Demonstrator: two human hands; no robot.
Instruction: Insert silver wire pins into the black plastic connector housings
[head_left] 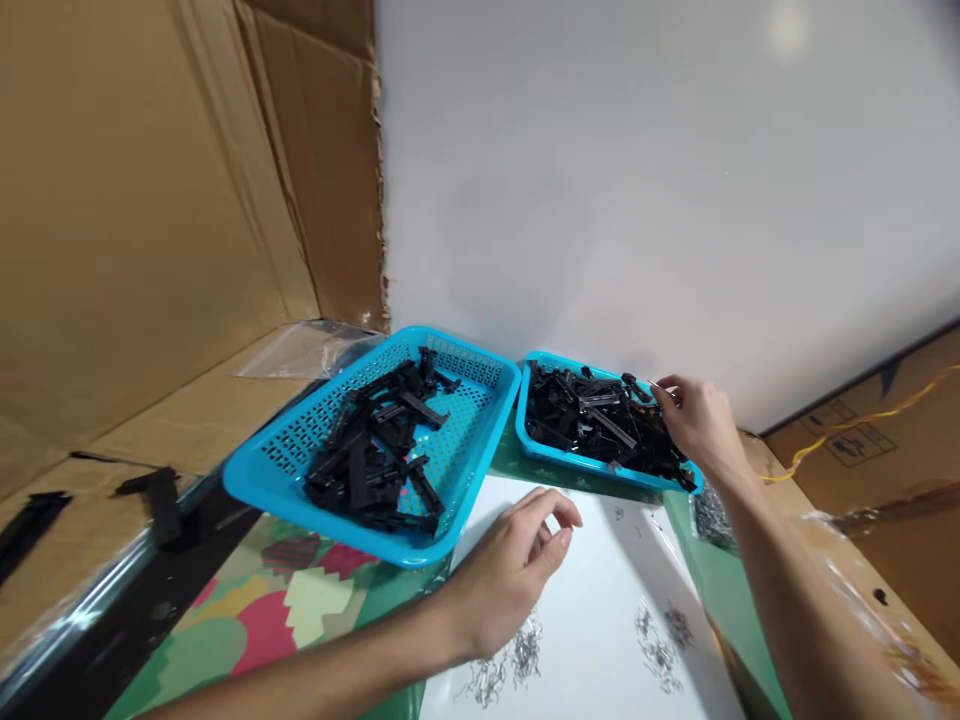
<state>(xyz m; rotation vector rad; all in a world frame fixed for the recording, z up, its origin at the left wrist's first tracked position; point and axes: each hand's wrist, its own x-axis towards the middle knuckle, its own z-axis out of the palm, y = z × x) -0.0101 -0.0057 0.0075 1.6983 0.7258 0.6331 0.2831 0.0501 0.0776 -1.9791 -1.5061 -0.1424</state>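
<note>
My left hand [514, 565] hovers over a white sheet [592, 620], its fingers loosely curled. Between its thumb and forefinger shows a small gap with nothing visible in it. My right hand [697, 415] is at the right end of the smaller blue basket [607, 466], fingers pinched together. A thin silvery piece [655, 385] pokes out from its fingertips; its full shape is hidden. Black plastic parts [600, 415] fill that basket. Small wire-like metal pieces lie in a heap [525, 650] below my left hand and in another heap [658, 655] further right.
A larger blue basket [480, 480] with black plastic parts stands at the left, touching the smaller one. Loose black parts [161, 505] lie further left. A clear bag [300, 350] is behind; another bag [711, 520] sits at right. Cardboard [150, 200] and a pale wall [637, 180] enclose the table.
</note>
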